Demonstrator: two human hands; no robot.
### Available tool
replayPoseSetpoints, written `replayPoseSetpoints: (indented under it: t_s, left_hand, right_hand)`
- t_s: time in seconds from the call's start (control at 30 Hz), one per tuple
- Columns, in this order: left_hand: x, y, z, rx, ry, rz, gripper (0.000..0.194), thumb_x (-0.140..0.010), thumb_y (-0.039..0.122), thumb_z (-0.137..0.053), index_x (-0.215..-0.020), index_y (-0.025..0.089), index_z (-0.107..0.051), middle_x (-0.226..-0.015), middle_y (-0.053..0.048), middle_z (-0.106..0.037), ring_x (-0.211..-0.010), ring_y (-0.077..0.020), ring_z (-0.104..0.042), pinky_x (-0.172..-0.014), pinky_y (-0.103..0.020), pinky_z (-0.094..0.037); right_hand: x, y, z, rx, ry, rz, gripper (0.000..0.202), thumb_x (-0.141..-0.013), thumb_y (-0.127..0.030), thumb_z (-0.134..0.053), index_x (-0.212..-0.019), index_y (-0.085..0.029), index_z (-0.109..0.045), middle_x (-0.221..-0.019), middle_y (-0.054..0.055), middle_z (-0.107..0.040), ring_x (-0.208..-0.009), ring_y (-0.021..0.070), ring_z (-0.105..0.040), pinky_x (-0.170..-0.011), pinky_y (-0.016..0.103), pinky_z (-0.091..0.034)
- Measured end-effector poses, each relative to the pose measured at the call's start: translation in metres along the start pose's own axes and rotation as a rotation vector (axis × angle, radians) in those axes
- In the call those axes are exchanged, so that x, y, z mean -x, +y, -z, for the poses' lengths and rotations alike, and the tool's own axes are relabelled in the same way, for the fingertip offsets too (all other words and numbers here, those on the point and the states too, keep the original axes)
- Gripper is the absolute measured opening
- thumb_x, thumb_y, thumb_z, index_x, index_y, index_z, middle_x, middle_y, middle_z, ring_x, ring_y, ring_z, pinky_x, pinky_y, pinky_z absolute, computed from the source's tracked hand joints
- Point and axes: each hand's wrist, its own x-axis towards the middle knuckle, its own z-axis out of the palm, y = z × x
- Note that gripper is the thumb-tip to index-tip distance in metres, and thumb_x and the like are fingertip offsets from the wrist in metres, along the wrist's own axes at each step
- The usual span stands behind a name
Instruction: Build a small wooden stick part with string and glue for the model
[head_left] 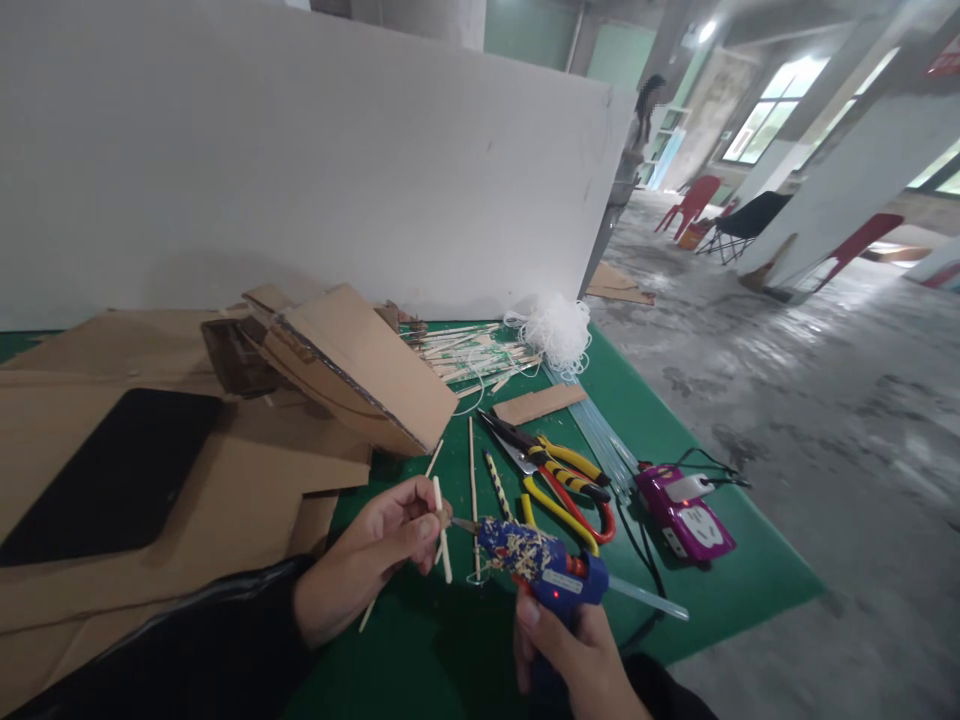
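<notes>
My left hand [386, 540] pinches a short pale wooden stick [445, 555], held nearly upright; a small brownish piece beside it is partly hidden by my fingers. My right hand [574, 645] is wrapped round the handle of a blue glue gun [536, 553], its body coated with wood bits. The gun's nozzle points left, close to the stick; whether they touch I cannot tell. A clear glue stick [649, 597] juts from its rear. Behind it lie a striped pencil [497, 485], a thin wooden stick [472, 460] and yellow-handled pliers [574, 470] over red-and-yellow-handled scissors [559, 510].
On the green table [750, 585] stands a purple power strip [686, 520]. Further back are a cardboard box [364, 360], several wooden sticks [476, 350], white string [555, 330] and clear glue sticks [600, 435]. A black tablet-like slab [112, 475] lies on cardboard. A person [634, 150] stands beyond the white panel [337, 160].
</notes>
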Motion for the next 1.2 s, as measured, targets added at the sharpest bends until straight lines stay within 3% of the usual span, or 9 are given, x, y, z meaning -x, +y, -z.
replayPoseSetpoints:
  t_s: [1.2]
  left_hand:
    - [0.0012,-0.0039,0.0010,-0.031,-0.024,0.001,0.029,-0.081,0.040,-0.069,-0.085,0.017,-0.052,-0.071,0.003,-0.048,-0.058,-0.0072,-0.044,-0.055,-0.019,-0.040]
  right_hand:
    - [0.0002,-0.0009,-0.0001,-0.029,-0.008,0.003,0.049,-0.073,-0.060,-0.069,-0.066,-0.016,-0.050,-0.050,-0.005,-0.044,-0.040,0.0078,-0.044,-0.039,0.020,-0.038]
